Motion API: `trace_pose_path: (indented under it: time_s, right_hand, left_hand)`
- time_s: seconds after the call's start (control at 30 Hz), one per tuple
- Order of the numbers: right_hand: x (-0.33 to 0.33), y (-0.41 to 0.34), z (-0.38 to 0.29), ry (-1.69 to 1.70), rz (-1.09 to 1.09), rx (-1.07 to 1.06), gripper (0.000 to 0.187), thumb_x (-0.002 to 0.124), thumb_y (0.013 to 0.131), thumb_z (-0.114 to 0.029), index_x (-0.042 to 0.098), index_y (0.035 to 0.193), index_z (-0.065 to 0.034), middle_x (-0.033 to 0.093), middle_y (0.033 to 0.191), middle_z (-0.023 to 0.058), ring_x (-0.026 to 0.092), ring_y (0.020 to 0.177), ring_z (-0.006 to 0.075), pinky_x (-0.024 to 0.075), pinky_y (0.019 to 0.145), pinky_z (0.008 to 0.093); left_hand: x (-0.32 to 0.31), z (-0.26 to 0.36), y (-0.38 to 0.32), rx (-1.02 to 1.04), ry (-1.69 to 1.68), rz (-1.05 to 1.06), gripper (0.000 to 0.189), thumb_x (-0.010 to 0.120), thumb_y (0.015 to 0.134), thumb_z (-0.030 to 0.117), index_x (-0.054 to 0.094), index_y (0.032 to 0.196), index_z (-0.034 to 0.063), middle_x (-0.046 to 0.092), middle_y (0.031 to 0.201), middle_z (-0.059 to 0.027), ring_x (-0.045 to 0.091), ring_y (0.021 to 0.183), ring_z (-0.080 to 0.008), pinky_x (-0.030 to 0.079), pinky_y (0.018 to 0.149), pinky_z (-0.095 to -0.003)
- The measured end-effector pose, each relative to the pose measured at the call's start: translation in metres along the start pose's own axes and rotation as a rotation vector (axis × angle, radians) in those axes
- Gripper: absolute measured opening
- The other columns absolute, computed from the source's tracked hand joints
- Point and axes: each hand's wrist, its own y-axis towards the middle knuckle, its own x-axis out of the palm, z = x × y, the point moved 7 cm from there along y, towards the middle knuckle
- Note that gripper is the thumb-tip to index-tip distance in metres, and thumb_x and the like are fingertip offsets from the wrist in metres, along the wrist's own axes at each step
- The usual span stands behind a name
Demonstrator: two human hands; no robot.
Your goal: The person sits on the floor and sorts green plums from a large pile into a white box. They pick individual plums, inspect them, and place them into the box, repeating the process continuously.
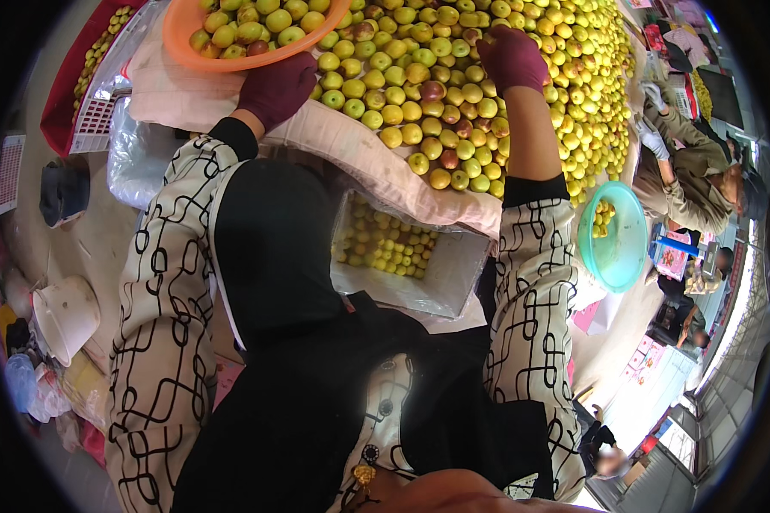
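A heap of yellow-green jujubes point(417, 83), some blotched reddish brown, covers the padded table before me. My left hand point(279, 90), in a maroon glove, is at the near right rim of an orange plastic bowl point(244, 63) holding more jujubes. Its fingers are curled, and whether they grip anything is hidden. My right hand point(513, 61), gloved alike, reaches down onto the heap with bent fingers. The back of the hand hides the fingertips, so I cannot tell if a fruit is in them. Below the table's edge stands a plastic-lined box point(452, 260) partly filled with jujubes.
A pale padded cloth point(385, 170) edges the table. To the right, a turquoise basin point(616, 256) holds a few jujubes, near a person point(699, 173) in white gloves. On the left are a red-lined crate point(93, 118), a plastic-wrapped bundle point(138, 154) and a white bucket point(67, 314).
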Motion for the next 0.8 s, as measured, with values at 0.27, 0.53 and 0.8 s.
trace_pose_path:
  time_s: [0.27,0.53,0.8]
  right_hand:
    - [0.036,0.030,-0.020,0.025,-0.026,0.167,0.050,0.066,0.091,-0.052,0.072,0.126,-0.0177,0.071,0.131,0.0110,0.069,0.117,0.0349,0.0560,0.095,0.0477]
    - [0.008,-0.113,0.019,1.211,-0.173,-0.043,0.049,0.069,0.089,-0.030,0.066,0.127,0.0008,0.072,0.116,0.0119,0.071,0.100,0.0219,0.0566,0.088,0.0347]
    - [0.238,-0.349,-0.011,1.431,-0.987,0.470,0.048,0.074,0.094,-0.031,0.062,0.131,-0.0024,0.072,0.104,0.0082,0.070,0.096,0.0159,0.0558,0.084,0.0311]
  left_hand:
    - [0.002,-0.002,-0.001,0.102,0.072,0.040,0.012,0.063,0.095,0.020,0.068,0.098,0.0100,0.069,0.092,-0.0143,0.066,0.091,-0.0382,0.052,0.080,-0.0478]
    - [0.005,-0.006,0.004,-0.065,-0.035,-0.012,0.019,0.058,0.093,0.020,0.067,0.083,0.0064,0.068,0.082,-0.0169,0.066,0.079,-0.0380,0.052,0.074,-0.0504]
    - [-0.001,-0.001,0.007,-0.096,-0.047,-0.001,0.021,0.058,0.092,0.020,0.071,0.081,0.0070,0.069,0.081,-0.0175,0.067,0.077,-0.0391,0.053,0.073,-0.0509]
